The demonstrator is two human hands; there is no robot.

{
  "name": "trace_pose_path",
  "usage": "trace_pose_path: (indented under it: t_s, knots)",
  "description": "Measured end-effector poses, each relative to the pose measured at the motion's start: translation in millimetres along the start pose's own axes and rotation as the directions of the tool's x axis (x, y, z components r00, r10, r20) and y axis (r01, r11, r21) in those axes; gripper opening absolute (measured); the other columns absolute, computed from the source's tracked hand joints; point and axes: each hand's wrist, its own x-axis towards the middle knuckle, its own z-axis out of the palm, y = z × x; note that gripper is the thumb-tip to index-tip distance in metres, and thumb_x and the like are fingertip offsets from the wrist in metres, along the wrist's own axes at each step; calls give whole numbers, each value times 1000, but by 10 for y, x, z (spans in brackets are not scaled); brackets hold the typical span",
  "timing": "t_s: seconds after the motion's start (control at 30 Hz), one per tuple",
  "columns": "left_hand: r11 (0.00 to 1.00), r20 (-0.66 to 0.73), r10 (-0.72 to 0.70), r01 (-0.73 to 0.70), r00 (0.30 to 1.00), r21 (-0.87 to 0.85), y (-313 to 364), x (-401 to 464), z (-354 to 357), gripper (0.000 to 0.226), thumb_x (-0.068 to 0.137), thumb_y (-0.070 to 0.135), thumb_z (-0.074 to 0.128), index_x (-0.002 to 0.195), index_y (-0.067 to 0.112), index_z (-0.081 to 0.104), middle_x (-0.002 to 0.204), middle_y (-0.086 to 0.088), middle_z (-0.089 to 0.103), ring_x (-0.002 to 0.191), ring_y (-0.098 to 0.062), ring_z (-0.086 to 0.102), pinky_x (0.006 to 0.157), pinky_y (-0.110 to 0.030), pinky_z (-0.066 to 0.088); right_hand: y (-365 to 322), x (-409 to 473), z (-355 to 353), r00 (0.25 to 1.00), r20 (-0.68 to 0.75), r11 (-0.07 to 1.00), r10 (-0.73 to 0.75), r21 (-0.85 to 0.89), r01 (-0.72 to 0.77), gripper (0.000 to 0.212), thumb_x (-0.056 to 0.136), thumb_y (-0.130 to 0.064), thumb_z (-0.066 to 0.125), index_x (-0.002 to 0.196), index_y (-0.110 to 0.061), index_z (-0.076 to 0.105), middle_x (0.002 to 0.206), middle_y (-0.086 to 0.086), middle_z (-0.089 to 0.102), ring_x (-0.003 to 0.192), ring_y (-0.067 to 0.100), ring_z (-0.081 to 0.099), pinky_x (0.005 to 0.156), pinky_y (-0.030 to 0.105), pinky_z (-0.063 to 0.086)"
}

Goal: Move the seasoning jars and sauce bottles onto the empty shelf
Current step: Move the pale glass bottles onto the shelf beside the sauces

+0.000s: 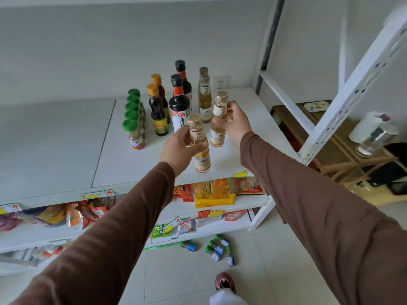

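Note:
My left hand (178, 148) grips the neck of a pale golden sauce bottle (201, 160) near the front edge of the white shelf (123, 164). My right hand (234, 124) holds a second bottle of the same kind (218, 135) just behind it. Both bottles are upright at shelf level. Behind them stand two more pale bottles (204, 100), two black-capped dark soy bottles (179, 106), two orange-capped dark bottles (157, 115) and a row of several green-lidded seasoning jars (134, 128).
Several small green-capped jars (217, 249) lie on the tiled floor below. Lower shelves hold snack packets (211, 193). A white perforated rack post (343, 100) rises at the right, with wooden furniture (334, 150) and a glass jar (374, 139) beyond. My shoe (224, 282) is on the floor.

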Motion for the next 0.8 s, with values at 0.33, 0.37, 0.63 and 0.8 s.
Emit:
trace_pose_path:
  t_s: [0.33, 0.37, 0.63, 0.8]
  knots:
    - [997, -66, -50, 54, 997, 58, -89, 814, 354, 34, 82, 33, 78, 110, 24, 61, 100, 8, 71, 93, -15, 66, 89, -42, 55, 410, 1001, 102, 997, 81, 995, -9, -100, 17, 43, 76, -25, 79, 112, -14, 58, 116, 4, 56, 96, 13, 56, 78, 22, 40]
    - [996, -74, -61, 66, 995, 61, -97, 861, 376, 34, 82, 32, 78, 110, 24, 61, 100, 9, 71, 93, -15, 66, 89, -43, 55, 425, 1057, 129, 995, 95, 995, -10, -101, 20, 43, 76, -26, 79, 112, -14, 58, 115, 3, 56, 95, 12, 56, 77, 21, 40]
    - [992, -78, -82, 89, 994, 93, -144, 1150, 467, 35, 82, 32, 78, 112, 23, 61, 103, 8, 71, 95, -15, 67, 89, -45, 56, 554, 1321, 255, 994, 104, 989, -28, -139, 43, 48, 71, -32, 80, 112, -18, 57, 113, 3, 53, 97, 14, 58, 84, 25, 46]
    - [994, -48, -76, 80, 996, 80, -136, 1247, 515, 36, 84, 25, 77, 116, 20, 60, 105, 7, 70, 96, -12, 65, 89, -37, 55, 557, 1346, 299, 993, 100, 984, -60, -161, 76, 44, 72, -31, 76, 109, -19, 57, 110, 3, 54, 95, 17, 60, 83, 30, 50]
